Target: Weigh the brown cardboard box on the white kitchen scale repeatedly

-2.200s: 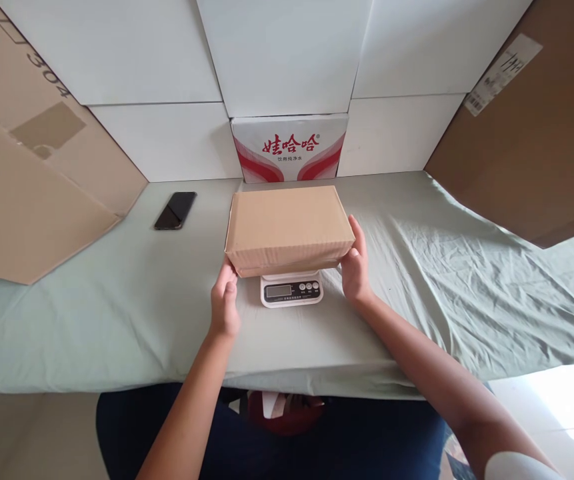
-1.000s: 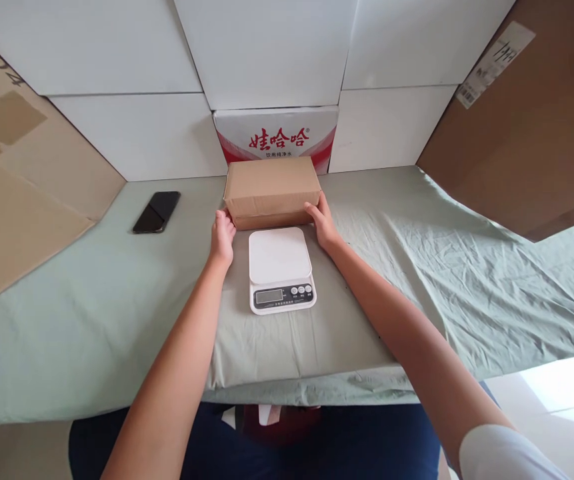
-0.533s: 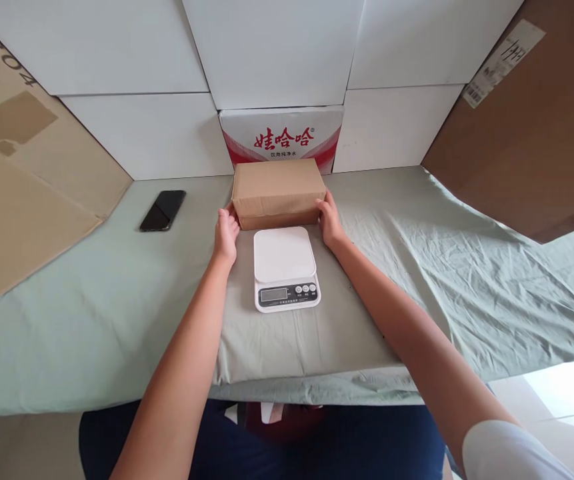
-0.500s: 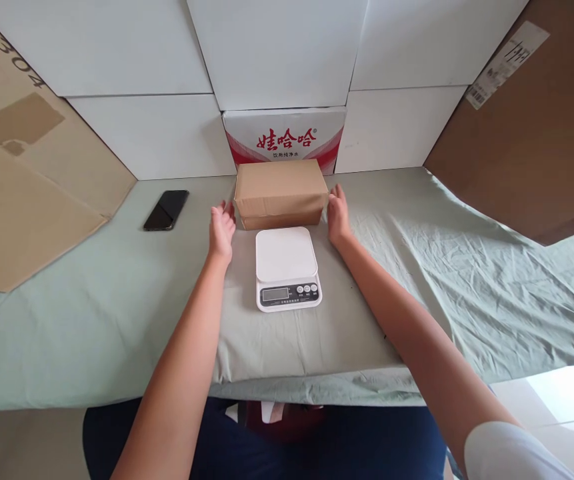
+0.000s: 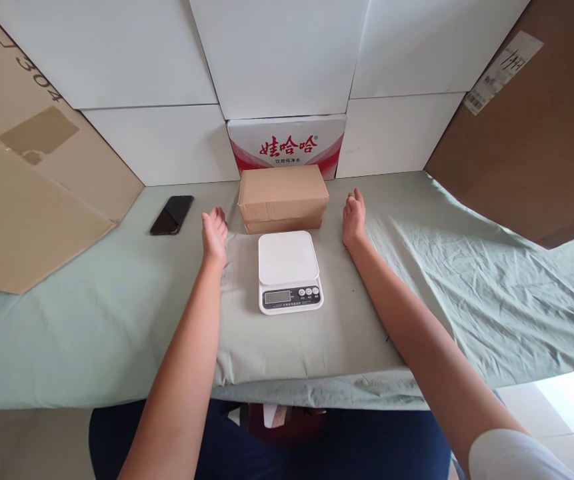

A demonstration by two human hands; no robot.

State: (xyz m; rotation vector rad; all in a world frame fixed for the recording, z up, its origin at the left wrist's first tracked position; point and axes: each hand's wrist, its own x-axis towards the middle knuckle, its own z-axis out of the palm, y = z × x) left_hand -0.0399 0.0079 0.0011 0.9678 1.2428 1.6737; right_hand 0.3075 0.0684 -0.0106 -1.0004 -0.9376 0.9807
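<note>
A closed brown cardboard box rests on the cloth, between my two hands. My left hand is on its left side, apart from it, fingers extended and holding nothing. To the right of the box is my right hand, also off the cardboard, empty, with its fingers stretched away from me. Directly in front of the box lies a white kitchen scale. Its platform is bare, its display looks blank, and its buttons face me.
A black phone lies left of my left hand. Behind stand white panels and a white-and-red printed carton. Large cardboard sheets flank the left and right. Green cloth covers the table.
Both hands have moved outward, away from the sides of the cardboard box. The box and scale stay in place; the view has shifted slightly.
</note>
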